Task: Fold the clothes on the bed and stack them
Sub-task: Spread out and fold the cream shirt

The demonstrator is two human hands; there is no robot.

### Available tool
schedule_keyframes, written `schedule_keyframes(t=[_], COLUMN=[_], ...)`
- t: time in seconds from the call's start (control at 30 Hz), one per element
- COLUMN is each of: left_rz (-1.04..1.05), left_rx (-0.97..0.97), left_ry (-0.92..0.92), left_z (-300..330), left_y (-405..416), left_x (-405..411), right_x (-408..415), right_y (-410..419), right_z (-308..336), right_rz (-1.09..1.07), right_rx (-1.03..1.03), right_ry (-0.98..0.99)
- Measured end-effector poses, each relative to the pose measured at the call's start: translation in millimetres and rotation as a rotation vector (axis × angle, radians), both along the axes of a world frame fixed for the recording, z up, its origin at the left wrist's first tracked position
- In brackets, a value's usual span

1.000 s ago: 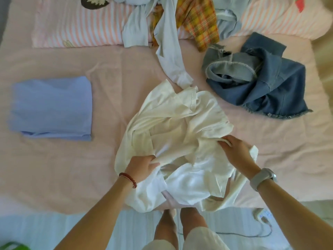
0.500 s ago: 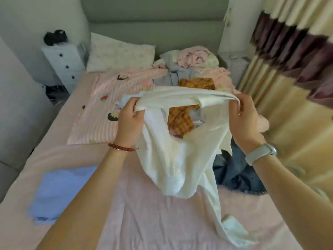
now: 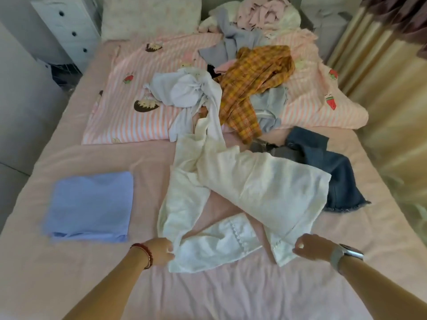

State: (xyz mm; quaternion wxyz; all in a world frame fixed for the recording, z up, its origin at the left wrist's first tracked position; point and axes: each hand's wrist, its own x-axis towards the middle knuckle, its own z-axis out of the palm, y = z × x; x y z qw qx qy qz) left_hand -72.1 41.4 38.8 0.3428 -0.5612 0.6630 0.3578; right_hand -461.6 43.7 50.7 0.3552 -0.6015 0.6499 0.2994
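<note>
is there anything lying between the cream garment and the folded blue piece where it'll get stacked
Nothing visible does. Only bare pink sheet lies between the cream garment, gripped at its near edge by the left hand and right hand, and the folded blue garment to its left.

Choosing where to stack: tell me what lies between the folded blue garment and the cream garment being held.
Head view: only bare pink sheet separates the folded blue garment from the cream garment; nothing else lies there.

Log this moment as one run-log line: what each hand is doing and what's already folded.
left hand: pinches cream garment near edge | right hand: pinches other near corner | garment: spread on bed, unfolded | folded: blue garment
</note>
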Motion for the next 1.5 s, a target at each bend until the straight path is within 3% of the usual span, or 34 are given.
schedule_keyframes(t=[0.07,0.2,0.4,0.53,0.6,0.67,0.77,0.8,0.87,0.97,1.0,1.07,1.13,1.17,1.2,1.27,1.33,1.4,1.5], left_rz=[0.179,0.26,0.329,0.555,0.592,0.524,0.187,0.026,-0.233,-0.3,-0.256,-0.177,-0.113,-0.108,-0.111,-0.117,-0.1,0.003,0.184], left_rx=[-0.157,-0.426,-0.45,-0.675,-0.874,-1.033,-1.178,-1.125,-0.809,-0.349,-0.347,-0.55,-0.693,-0.671,-0.554,-0.118,0.18,0.137,-0.374], left_ry=[0.097,0.18,0.133,0.348,0.471,0.551,0.534,0.483,0.33,0.102,0.099,0.151,0.154,0.119,0.09,0.046,0.066,0.045,0.18], left_z=[-9,-24,-75,-97,-90,-74,-63,-63,-71,-94,-99,-96,-92,-91,-94,-94,-86,-67,-45], left_y=[-12,-46,-85,-102,-110,-119,-133,-135,-129,-100,-86,-58,-28,-11,6,29,27,8,-21], left_x=[-12,-44,-70,-72,-73,-75,-81,-85,-89,-78,-70,-55,-35,-22,-7,23,38,32,11], right_x=[8,39,80,95,108,119,112,104,91,79,77,76,84,91,101,119,135,141,134], right_y=[-13,-51,-113,-150,-136,-95,-28,-16,-11,-33,-43,-58,-64,-63,-61,-53,-42,-27,-11], right_z=[-8,-21,-64,-84,-88,-90,-91,-93,-96,-106,-109,-118,-125,-127,-130,-133,-128,-121,-111], right_rz=[-0.077,-0.029,0.1,-0.195,0.111,0.502,0.782,0.751,0.583,0.233,0.098,-0.061,-0.092,-0.135,-0.212,-0.376,-0.328,-0.189,0.071], right_rx=[-0.162,-0.571,-0.752,-0.526,-0.433,-0.28,0.219,0.313,0.22,-0.272,-0.395,-0.477,-0.379,-0.315,-0.253,-0.249,-0.365,-0.406,-0.258], right_ry=[-0.021,-0.146,-0.129,-0.287,-0.286,-0.424,-0.553,-0.532,-0.515,-0.483,-0.499,-0.553,-0.555,-0.574,-0.612,-0.733,-0.769,-0.838,-0.854])
